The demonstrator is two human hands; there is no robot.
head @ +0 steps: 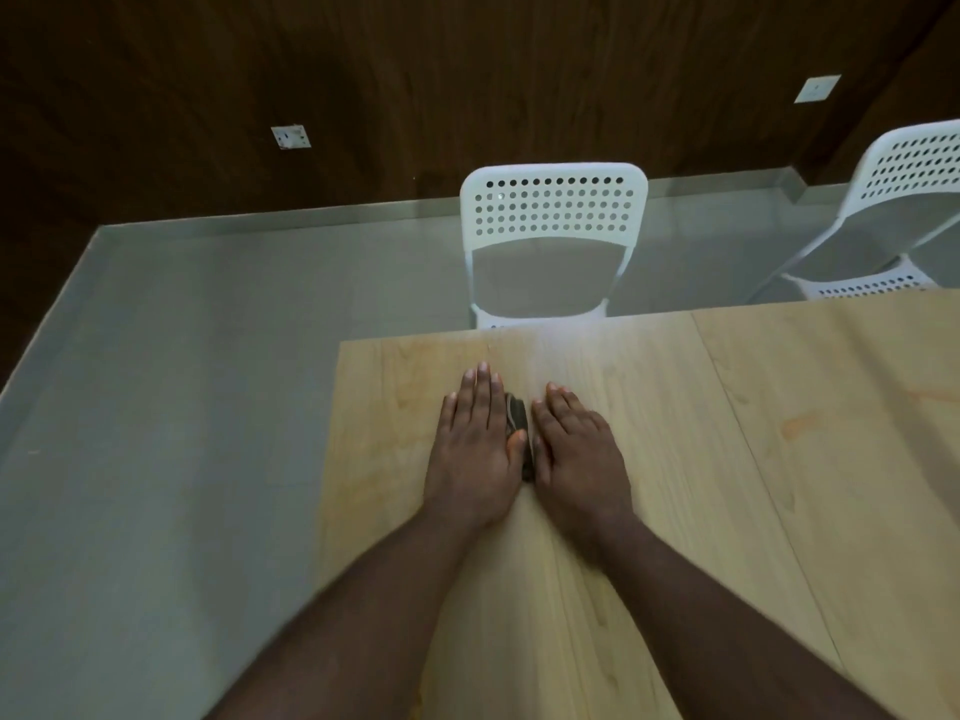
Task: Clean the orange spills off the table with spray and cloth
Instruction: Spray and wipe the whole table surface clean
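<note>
- Both hands lie flat, palms down, side by side on the pale wooden table [649, 459] – neither is curled round anything; the fingers are straight and point toward the far edge.
- Left hand [475, 449] sits a little farther forward than the right hand [576, 454], its fingertips reaching nearer the far edge of the table.
- Between the two hands a small dark grey cloth [517, 420] shows in the narrow gap – mostly covered, only a strip of it visible; the inner edges of both hands touch or press on it, and the left thumb lies over its near part.
- How far the cloth runs under either palm cannot be told.
- Faint orange smears [802, 423] mark the tabletop to the right, well apart from the hands, on the far side of a seam between two table boards; another thin orange streak [935, 394] lies near the right edge of the view.
- A paler orange tinge [415, 376] shows on the wood just left of the left hand, toward the far left corner.
- Beyond the far edge stands a white perforated plastic chair [553, 210], directly ahead of the hands; a second white chair [914, 168] stands at far right.
- Grey floor [208, 356] and dark wood-panelled wall [415, 70] with two white wall sockets [291, 137] lie behind.
</note>
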